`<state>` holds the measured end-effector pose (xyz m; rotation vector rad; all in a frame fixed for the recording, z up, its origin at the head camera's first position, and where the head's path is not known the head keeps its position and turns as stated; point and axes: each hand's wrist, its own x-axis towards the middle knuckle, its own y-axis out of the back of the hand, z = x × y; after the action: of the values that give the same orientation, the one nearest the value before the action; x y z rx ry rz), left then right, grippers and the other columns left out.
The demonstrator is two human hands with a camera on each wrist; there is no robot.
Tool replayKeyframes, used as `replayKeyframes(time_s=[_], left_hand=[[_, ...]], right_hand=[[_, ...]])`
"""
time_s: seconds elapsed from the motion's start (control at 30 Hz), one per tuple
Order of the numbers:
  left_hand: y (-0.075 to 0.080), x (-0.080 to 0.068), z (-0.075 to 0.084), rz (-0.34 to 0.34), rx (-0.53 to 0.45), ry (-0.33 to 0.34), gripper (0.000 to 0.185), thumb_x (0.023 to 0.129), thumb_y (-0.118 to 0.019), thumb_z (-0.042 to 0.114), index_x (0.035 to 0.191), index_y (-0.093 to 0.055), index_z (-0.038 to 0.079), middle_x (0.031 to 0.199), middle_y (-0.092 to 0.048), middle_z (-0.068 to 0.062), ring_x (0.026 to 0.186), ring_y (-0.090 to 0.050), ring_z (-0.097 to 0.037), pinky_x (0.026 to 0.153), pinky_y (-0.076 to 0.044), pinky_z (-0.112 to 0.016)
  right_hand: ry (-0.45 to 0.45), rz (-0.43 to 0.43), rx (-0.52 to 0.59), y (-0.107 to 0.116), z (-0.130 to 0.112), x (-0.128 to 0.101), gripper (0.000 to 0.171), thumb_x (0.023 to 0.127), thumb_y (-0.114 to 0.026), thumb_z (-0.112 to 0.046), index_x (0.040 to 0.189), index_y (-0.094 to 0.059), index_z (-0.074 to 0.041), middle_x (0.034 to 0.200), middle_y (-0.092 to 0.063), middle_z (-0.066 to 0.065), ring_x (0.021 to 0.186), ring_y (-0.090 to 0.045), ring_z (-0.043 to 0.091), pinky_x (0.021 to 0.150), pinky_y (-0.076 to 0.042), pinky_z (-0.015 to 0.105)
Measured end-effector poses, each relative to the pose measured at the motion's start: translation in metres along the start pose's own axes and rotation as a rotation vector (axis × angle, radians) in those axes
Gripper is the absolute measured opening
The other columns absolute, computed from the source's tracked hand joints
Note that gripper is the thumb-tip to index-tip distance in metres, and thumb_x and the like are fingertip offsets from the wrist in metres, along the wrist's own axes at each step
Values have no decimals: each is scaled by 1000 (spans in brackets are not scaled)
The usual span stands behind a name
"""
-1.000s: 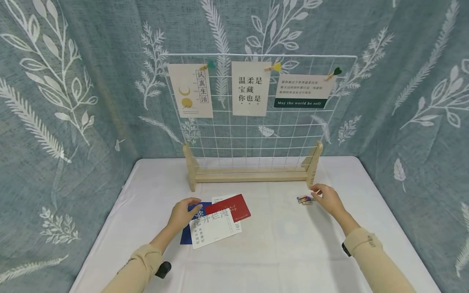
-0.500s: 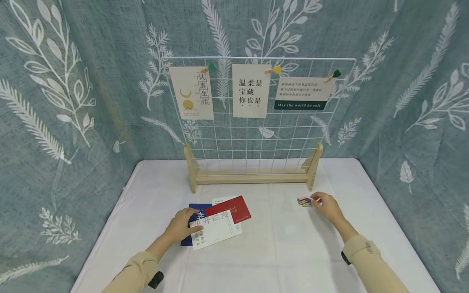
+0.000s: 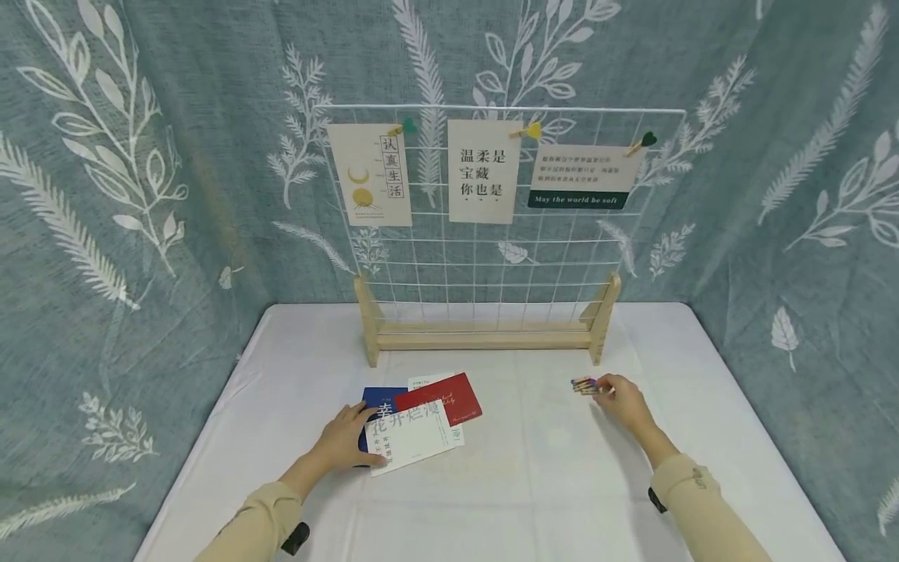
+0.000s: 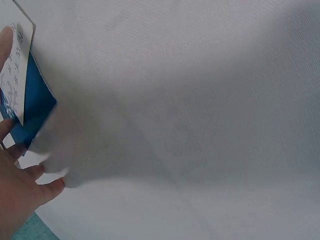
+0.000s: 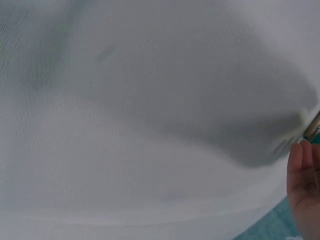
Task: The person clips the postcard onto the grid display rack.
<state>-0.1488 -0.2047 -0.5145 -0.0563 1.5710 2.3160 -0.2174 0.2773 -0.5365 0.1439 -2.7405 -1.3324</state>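
Observation:
In the head view my left hand [image 3: 344,439] rests spread at the left end of a pile of cards, its thumb on the top white card [image 3: 414,439]. In the left wrist view other fingertips touch the blue card [image 4: 42,102] and the tabletop. A red card [image 3: 449,396] and another white card [image 3: 421,381] lie partly covered in the pile. On the right, my right hand [image 3: 625,402] pinches a small wooden clothespin at the end of a little heap of clothespins [image 3: 581,385]. In the right wrist view a clothespin [image 5: 312,129] shows at the fingertips; the thumb is hidden.
A white wire grid [image 3: 488,265] stands in a wooden base [image 3: 485,341] at the table's back. Three cards hang on it by heart-topped clothespins: a moon card [image 3: 372,179], a lettered card [image 3: 483,207] and a green-banded card [image 3: 579,199]. Patterned curtains [image 3: 232,195] surround the table.
My left hand has shifted down and closer onto the cards, its thumb now at the top white card's lower edge. My right hand has moved slightly nearer and lower at the clothespins.

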Motion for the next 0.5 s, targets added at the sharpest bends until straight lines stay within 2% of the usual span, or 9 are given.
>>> replayKeyframes(time_s=[0.23, 0.5], left_hand=[[-4, -1, 4, 18, -28, 17, 96, 64, -85, 38, 135, -41, -8, 140, -36, -36, 128, -29, -59, 100, -27, -73], [-8, -1, 4, 25, -40, 55, 94, 63, -86, 35, 135, -42, -6, 141, -33, -37, 129, -27, -59, 99, -24, -75]], right_hand=[[-59, 8, 36, -6, 0, -8, 14, 81, -67, 0, 90, -60, 8, 84, -62, 19, 75, -58, 26, 67, -49, 35], [-76, 37, 100, -17, -1, -13, 23, 80, -66, 2, 99, -57, 10, 90, -60, 25, 84, -60, 35, 79, -51, 47]])
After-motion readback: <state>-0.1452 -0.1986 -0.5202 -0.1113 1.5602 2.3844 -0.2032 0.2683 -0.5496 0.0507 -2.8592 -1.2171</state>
